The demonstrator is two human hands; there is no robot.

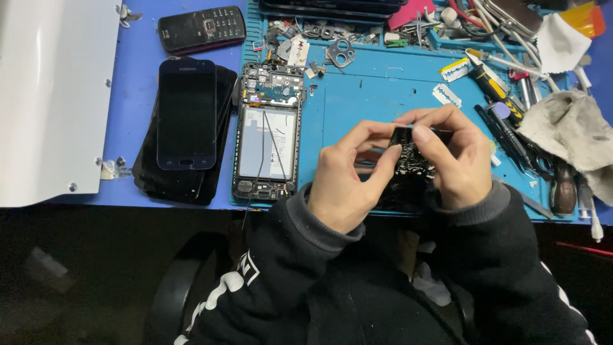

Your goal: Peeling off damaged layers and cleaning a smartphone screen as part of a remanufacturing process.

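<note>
- The person's left hand (345, 185) and right hand (456, 160) meet over the blue work mat (377, 102), just above the near edge of the bench (140, 70).
- Between them is a black phone part (408, 169) with a cracked, flaky surface; I cannot tell exactly what piece it is.
- The left hand's grip is narrow, thumb and fingers pinched on the part's left side.
- The right hand's grip is also closed on the part, its fingers curled over the top edge and its thumb pressing the front.
- Just left of the hands lies an opened phone (267, 131) on the mat, its back off, with the circuit board at the top and the silver battery below.
- Further left sits a stack of dark phone screens (186, 121), with an old keypad phone (202, 29) beyond it.
- Two razor blades (448, 83) lie on the mat, above the right hand.
- To the right are screwdrivers (504, 124) and other tools, beside a crumpled grey rag (571, 131).
- A white panel (51, 96) covers the far left of the bench.
- Small screws and metal bits are scattered along the top of the mat.
</note>
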